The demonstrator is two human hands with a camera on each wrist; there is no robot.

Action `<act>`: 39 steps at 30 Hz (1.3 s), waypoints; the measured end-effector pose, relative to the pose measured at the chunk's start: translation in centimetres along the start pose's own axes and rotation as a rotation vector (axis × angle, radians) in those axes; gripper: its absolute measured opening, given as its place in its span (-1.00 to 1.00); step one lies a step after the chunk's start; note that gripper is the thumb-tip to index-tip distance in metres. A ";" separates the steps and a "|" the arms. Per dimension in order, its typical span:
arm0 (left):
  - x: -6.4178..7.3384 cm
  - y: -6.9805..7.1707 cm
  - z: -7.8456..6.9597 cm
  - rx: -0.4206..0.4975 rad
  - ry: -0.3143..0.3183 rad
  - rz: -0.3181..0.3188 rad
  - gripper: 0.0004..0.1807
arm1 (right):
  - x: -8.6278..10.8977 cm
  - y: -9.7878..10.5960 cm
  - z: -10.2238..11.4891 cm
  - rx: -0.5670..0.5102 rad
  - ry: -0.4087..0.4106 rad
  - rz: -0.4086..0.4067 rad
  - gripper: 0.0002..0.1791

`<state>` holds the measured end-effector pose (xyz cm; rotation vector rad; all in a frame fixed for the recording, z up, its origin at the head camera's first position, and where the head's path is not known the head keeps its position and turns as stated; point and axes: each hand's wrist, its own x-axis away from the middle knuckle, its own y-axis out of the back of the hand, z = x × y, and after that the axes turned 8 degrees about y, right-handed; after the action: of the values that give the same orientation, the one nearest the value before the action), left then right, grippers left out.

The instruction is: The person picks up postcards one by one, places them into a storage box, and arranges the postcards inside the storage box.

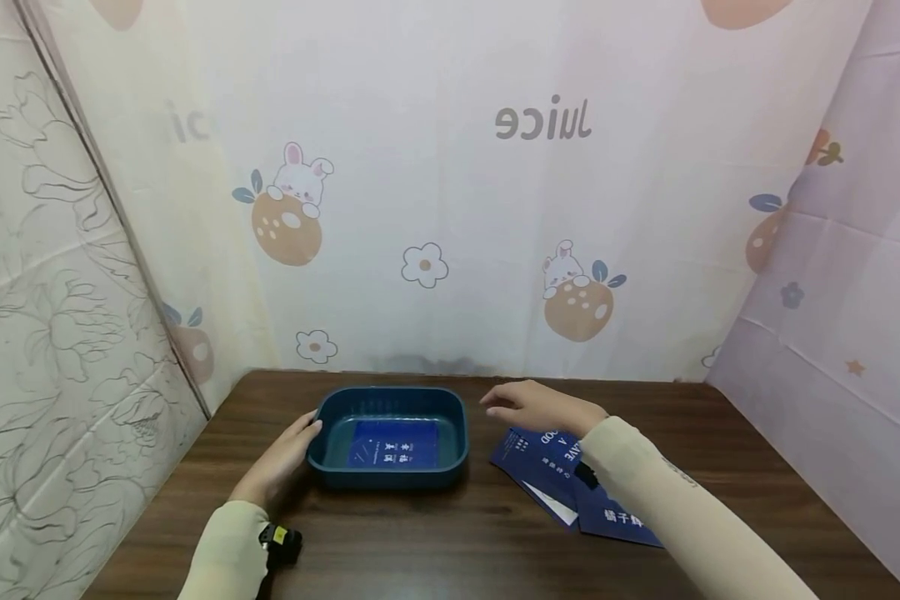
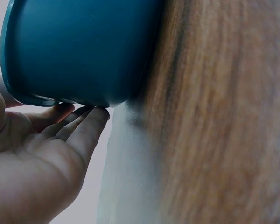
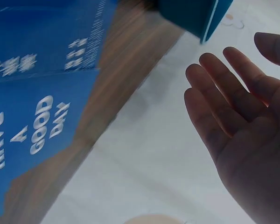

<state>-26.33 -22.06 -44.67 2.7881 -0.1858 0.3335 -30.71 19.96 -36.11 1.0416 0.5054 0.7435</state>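
A dark teal plastic basin [image 1: 387,479] stands left of centre on the table. Inside it, flat on the bottom, lies a blue printed card [image 1: 394,444] with white characters. My left hand [image 1: 281,458] holds the basin's left side: in the left wrist view, fingertips [image 2: 101,113] touch its outer wall and the thumb reaches behind the rim. Over the table, right of the basin, hovers my right hand [image 1: 543,406], its fingers extended and holding nothing. Beneath the right wrist, several blue printed cards [image 1: 536,464] overlap; one reads "HAVE A GOOD DAY". My forearm hides part of them.
The dark wooden table [image 1: 420,550] meets a printed curtain [image 1: 450,208] along its back edge. More patterned cloth [image 1: 60,333] hangs at the left, and another curtain side [image 1: 832,333] stands at the right.
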 end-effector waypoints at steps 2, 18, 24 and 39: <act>-0.1 0.1 0.0 0.001 0.004 -0.003 -0.32 | 1.0 0.2 -0.4 -0.003 -0.012 -0.004 -0.61; -0.1 -0.1 0.0 -0.003 0.012 -0.002 -0.31 | 7.2 1.0 -2.9 -0.010 -0.180 -0.005 -0.62; -0.2 0.0 -0.1 0.000 0.003 0.003 -0.32 | 8.4 0.6 -3.9 -0.018 -0.227 -0.007 -0.60; -0.4 0.1 -0.1 0.006 0.015 0.007 -0.30 | 10.6 0.6 -6.7 -0.074 -0.379 -0.034 -0.58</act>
<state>-26.71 -22.10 -44.63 2.7910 -0.1909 0.3578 -28.57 32.08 -38.73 1.0705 0.1681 0.5137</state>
